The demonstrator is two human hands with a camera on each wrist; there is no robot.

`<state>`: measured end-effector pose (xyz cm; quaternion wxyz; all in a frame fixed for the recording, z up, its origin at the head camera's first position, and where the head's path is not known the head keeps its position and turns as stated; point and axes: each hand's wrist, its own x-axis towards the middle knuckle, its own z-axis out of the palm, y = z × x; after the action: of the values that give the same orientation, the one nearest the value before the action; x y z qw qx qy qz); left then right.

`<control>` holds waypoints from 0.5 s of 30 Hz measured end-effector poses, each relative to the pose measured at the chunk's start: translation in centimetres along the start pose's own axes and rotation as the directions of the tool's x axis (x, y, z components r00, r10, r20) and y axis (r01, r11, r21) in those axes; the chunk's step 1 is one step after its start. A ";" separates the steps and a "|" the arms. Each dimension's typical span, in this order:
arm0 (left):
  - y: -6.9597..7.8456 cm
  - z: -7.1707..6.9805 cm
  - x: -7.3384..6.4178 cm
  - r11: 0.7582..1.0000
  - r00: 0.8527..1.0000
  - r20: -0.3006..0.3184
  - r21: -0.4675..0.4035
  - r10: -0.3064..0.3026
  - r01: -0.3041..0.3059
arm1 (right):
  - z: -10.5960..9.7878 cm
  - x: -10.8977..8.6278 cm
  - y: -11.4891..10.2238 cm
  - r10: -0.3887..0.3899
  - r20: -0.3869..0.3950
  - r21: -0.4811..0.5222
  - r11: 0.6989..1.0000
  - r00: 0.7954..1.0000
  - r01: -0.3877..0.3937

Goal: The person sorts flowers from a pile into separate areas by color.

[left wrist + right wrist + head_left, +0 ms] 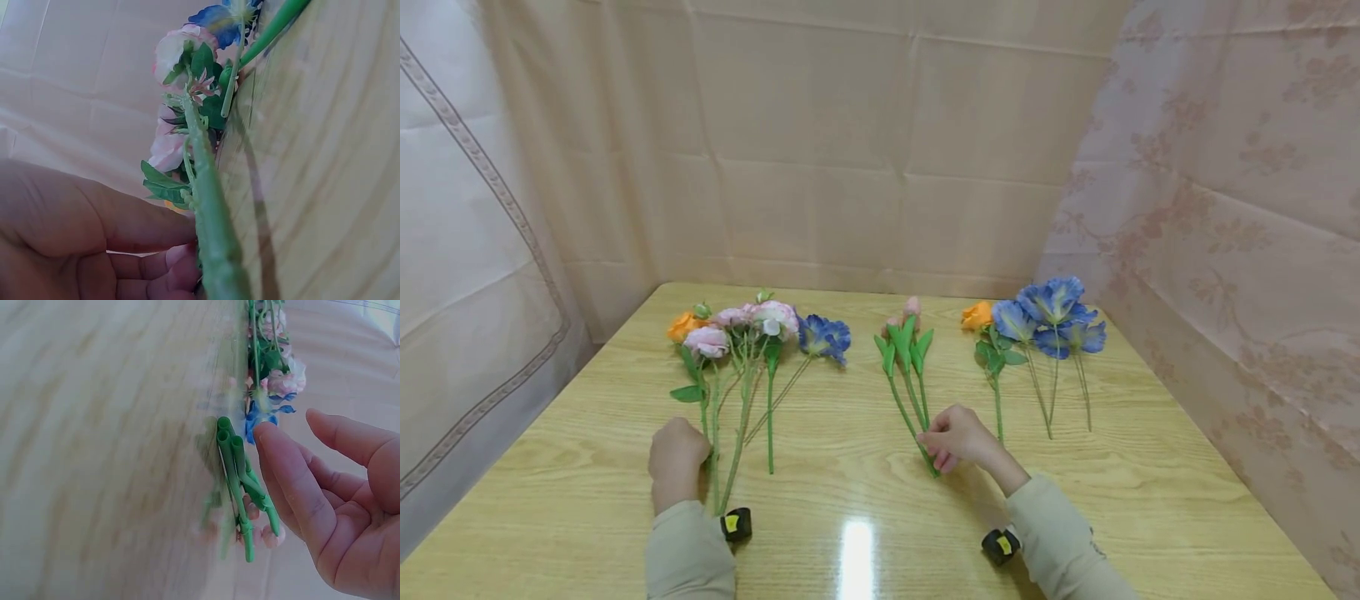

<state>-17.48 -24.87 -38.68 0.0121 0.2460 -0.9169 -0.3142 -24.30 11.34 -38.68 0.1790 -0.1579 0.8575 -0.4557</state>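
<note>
My left hand (677,458) pinches the lower stem of an orange rose (687,326) at the left of the table. Thumb and fingers meet beside a thick pale green stem (212,212), large in the left wrist view. Pink peonies (707,342) and a blue flower (825,337) lie with that rose, their stems crossing. Three pink tulips (912,307) lie in the middle, stems gathered towards me. Close by their stem ends (224,436), my right hand (958,435) has thumb and fingers apart, with nothing between them.
To the right lie another orange rose (977,316) and several blue flowers (1054,300) with thin stems. A plain green stem (771,433) sticks out of the left bunch. The wooden table (850,483) has cloth curtains (820,150) behind and at both sides.
</note>
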 end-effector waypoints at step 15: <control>-0.1 0.1 0.2 1.000 0.998 0.056 0.003 0.013 -0.013 | 0.0 -0.1 0.0 -0.012 0.003 0.014 1.000 1.000 0.012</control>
<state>-17.62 -24.94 -38.83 -0.0119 0.2311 -0.9189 -0.3194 -24.23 11.39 -38.61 0.1789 -0.1625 0.8530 -0.4626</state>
